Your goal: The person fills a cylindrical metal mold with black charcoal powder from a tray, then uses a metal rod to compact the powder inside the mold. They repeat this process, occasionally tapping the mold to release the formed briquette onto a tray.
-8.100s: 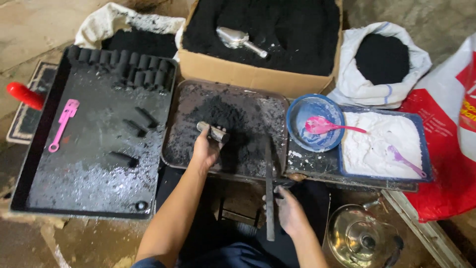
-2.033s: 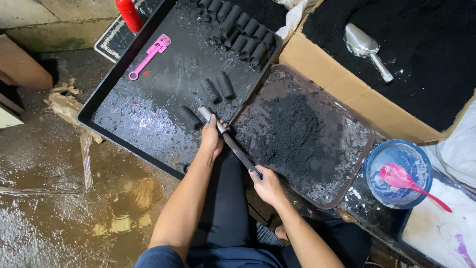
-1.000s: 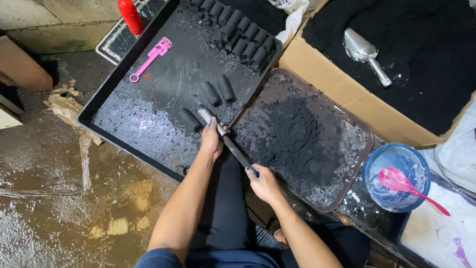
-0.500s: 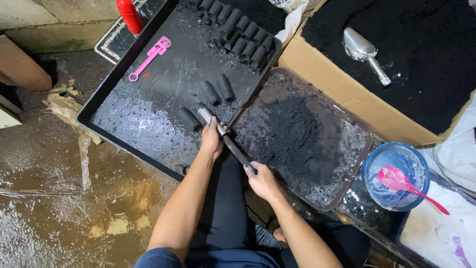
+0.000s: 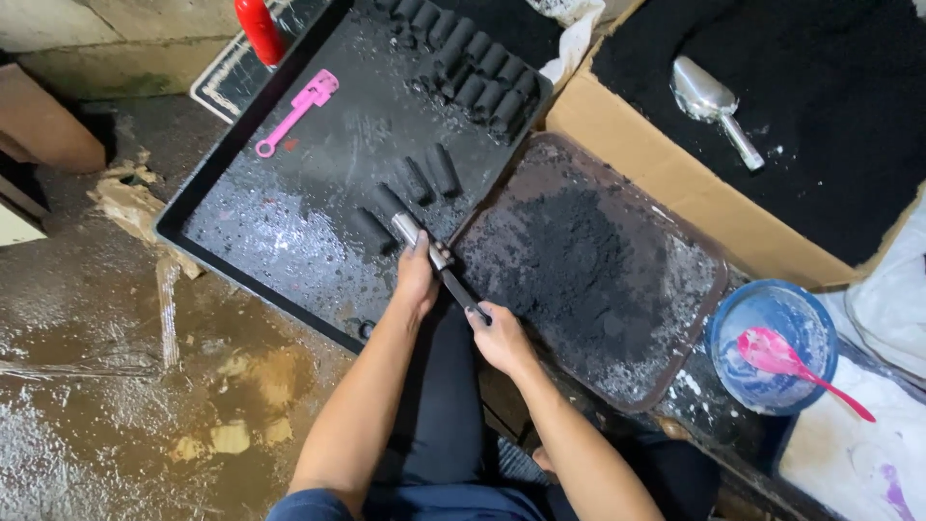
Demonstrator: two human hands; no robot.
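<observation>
Both hands sit on one tool just left of the frame's centre. The left hand [image 5: 417, 280] is wrapped around the metal tube [image 5: 413, 233] at its upper end, while the right hand [image 5: 499, 338] is closed on the dark rod [image 5: 461, 289] that runs out of the tube's lower end. The tool's long axis slants from upper left to lower right, and its mouth points up and left onto the large black tray [image 5: 246, 241]. A short black cylinder [image 5: 388, 201] lies right at that mouth, in line with the tube; from here I can't quite tell whether it is clear of the tube or only half out. The left hand is the nearer one to it.

Other cylinders lie near it on the wet, speckled tray floor, and a tight row of them [image 5: 473, 82] is stacked at the tray's upper edge, all matte, dark and stubby. A pink plastic tool [image 5: 297, 111] lies in the upper left. To the right, a smaller brown tray [image 5: 675, 251] holds a loose heap of black powder [image 5: 569, 260], crumbly and dull. Further right sit a cardboard box [image 5: 656, 164] of the same powder with a metal scoop [image 5: 714, 106], and a blue bowl [image 5: 733, 328] with a pink spoon [image 5: 801, 367].
</observation>
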